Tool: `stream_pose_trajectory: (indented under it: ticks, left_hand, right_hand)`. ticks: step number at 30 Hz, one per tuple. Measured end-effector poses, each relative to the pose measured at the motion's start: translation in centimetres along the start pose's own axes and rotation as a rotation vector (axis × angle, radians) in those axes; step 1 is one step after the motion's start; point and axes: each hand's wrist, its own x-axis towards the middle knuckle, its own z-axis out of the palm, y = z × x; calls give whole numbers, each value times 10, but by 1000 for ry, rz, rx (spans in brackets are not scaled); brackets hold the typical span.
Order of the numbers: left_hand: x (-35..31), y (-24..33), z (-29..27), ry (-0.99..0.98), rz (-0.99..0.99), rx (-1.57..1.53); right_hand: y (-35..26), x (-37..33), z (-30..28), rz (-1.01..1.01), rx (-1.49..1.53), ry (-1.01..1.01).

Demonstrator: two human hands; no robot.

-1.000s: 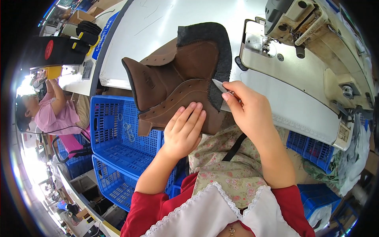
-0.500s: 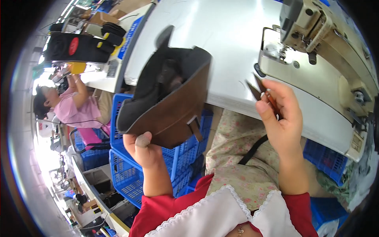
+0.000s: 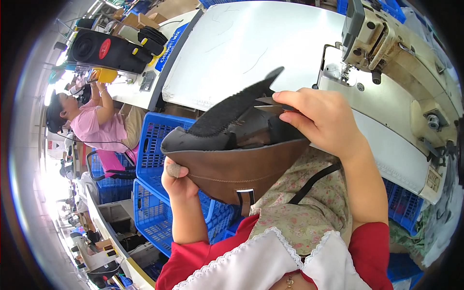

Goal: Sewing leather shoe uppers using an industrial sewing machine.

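A brown leather boot upper (image 3: 217, 166) with a dark lining hangs over my lap, its opening facing up. Its near side bears a line of stitching and a small strap with a metal buckle (image 3: 245, 190). My left hand (image 3: 180, 181) is closed on its lower left edge, with a wrapped thumb outside. At the far right rim, my right hand (image 3: 324, 118) grips thread snips (image 3: 268, 107), mostly hidden by the fingers. Their blades reach in beside the black fuzzy lining (image 3: 232, 108); I cannot tell whether they touch it.
A sewing machine (image 3: 382, 43) stands at the right on a white worktable (image 3: 251, 43), where loose threads lie. Blue plastic baskets (image 3: 157, 212) are stacked at my left. Farther left, a person in pink (image 3: 99, 123) works at another machine (image 3: 106, 50).
My right hand has moved left with the thread snips, from beside the machine to the upper's opening. The boot upper has turned and tipped, its top now lower and nearer me.
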Motion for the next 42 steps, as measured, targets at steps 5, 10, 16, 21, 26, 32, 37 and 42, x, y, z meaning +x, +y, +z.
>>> stream_pose_trajectory:
  ticks: [5,10,16,21,26,32,37,42]
  left_hand:
    - [-4,0,-7,-20,-117,-116]
    - [0,-5,3,75,-183,-161]
    - [-4,-8,4,19,-215,-196]
    - [-23,0,-7,82,-117,-167]
    - [-79,64,-30,546,387,527]
    - [-142,34,-63,696,173,1554]
    - [-306,22,-52,1249,166,1210]
    - [-505,-115,-77,1947,107,767]
  right_hand:
    - [-5,3,-15,-113,-117,-104]
    - [-10,0,-16,-149,-88,-103]
    - [-18,-1,-20,-136,-28,-128]
    - [-18,-27,-11,128,198,139]
    - [22,-89,-3,514,376,256]
    - [61,-73,42,563,289,71]
    - [105,-80,58,449,186,-94]
    - [162,-54,50,374,-103,-287]
